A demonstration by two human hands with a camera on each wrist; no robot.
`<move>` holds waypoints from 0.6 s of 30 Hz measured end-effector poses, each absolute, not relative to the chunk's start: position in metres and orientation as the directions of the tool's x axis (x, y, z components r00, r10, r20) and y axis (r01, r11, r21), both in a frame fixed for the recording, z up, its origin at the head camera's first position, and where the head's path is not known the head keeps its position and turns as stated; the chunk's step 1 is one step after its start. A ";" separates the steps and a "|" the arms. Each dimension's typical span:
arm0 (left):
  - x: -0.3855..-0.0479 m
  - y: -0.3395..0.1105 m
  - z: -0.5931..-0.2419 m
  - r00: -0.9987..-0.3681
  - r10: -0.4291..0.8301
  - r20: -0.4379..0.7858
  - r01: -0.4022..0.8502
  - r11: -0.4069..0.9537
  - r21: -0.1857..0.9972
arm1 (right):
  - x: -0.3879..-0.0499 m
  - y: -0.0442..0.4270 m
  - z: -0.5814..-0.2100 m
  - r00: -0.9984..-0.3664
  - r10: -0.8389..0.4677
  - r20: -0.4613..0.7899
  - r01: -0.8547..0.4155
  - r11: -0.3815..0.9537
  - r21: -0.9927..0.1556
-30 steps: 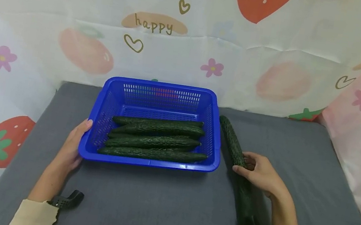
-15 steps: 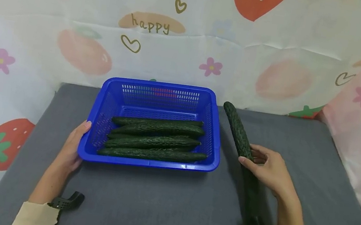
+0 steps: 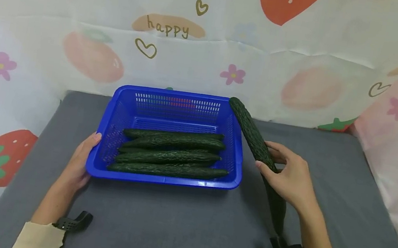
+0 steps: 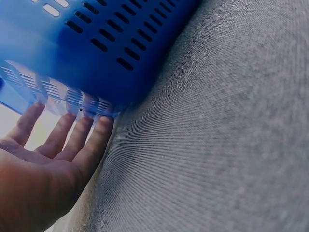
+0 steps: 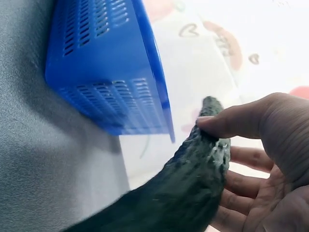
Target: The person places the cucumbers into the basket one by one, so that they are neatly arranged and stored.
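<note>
A long, dark green cucumber [image 3: 249, 131] is pinched between the thumb and fingers of my right hand [image 3: 289, 176]. It slants in the air, its far tip overlapping the basket's back right corner in the head view; the right wrist view shows a gap beside the basket wall [image 5: 106, 63]. My left hand [image 3: 79, 162] rests at the left side of the blue plastic basket [image 3: 163, 181], one fingertip at the rim. In the left wrist view its fingers [image 4: 79, 137] reach fairly straight against the slotted wall. Several cucumbers [image 3: 175, 154] lie crosswise inside the basket.
The basket stands on a grey cloth-covered table [image 3: 175, 227], near its back edge. A printed curtain [image 3: 199, 68] with fruit and flower pictures hangs behind and at both sides. Black wrist straps [image 3: 72, 223] sit below both hands.
My right hand has lifted the cucumber off the table, then moved it up and left toward the basket's right rim. My left hand and the basket have stayed put.
</note>
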State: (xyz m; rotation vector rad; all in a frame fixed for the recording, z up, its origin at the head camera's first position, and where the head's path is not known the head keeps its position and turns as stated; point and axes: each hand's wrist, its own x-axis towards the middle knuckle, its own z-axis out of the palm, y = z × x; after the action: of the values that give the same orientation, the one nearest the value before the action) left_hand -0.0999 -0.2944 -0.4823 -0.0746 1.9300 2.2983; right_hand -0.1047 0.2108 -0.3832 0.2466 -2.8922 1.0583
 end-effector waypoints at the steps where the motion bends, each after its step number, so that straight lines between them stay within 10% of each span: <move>1: -0.100 -0.295 -0.482 -0.989 0.075 -0.129 -0.140 -0.168 0.976 | -0.105 0.208 -0.381 -0.985 -0.138 0.103 -0.172 0.755 -0.632; 18: -0.098 -0.295 -0.483 -0.988 0.085 -0.128 -0.142 -0.193 0.971 | -0.123 0.177 -0.342 -0.958 -0.268 0.101 -0.278 0.782 -0.558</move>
State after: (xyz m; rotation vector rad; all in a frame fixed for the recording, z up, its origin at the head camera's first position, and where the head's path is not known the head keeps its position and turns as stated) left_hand -0.0979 -0.2950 -0.4831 -0.0676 1.8942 2.3179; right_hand -0.1230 0.1772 -0.3424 0.4514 -2.9500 0.9275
